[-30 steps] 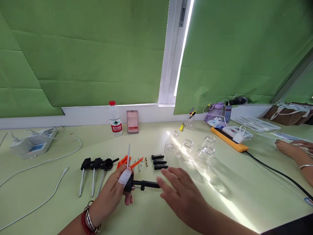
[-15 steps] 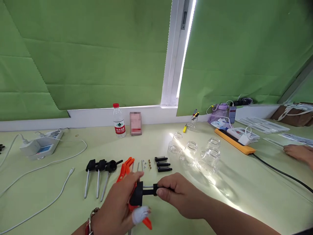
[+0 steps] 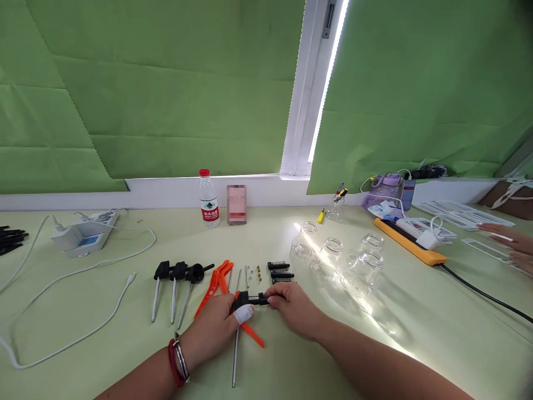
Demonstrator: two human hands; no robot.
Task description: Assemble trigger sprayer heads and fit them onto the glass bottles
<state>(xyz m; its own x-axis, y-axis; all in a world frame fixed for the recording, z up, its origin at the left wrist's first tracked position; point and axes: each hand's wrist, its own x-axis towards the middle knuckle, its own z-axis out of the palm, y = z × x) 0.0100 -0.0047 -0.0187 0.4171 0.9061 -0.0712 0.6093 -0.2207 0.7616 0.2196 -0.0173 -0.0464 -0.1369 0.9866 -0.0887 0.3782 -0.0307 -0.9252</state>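
Note:
A black plastic piece (image 3: 242, 299) with a thin metal rod along its shaft lies level between my hands. My left hand (image 3: 210, 325), with white tape on the thumb, is closed around its wider block end. My right hand (image 3: 297, 308) pinches the narrow end between thumb and fingers, which partly hide it. Under my left hand lie orange plastic parts (image 3: 252, 335) and a long metal rod (image 3: 235, 361). Beyond my right hand sit several black pieces with springs (image 3: 281, 274). Close by are small screws (image 3: 247, 275) and brass-coloured bits (image 3: 259, 273).
Left of my hands are three black-headed metal rods (image 3: 178, 272). Clear glass jars (image 3: 332, 255) stand to the right. Behind are a water bottle (image 3: 209, 203) and a power strip (image 3: 94, 236) with a white cable. At far right, another person's hands (image 3: 516, 244) hold something thin.
My hands have moved farther from me over the table with the black piece between them, and the view has shifted slightly. More of the other person's hands shows at right.

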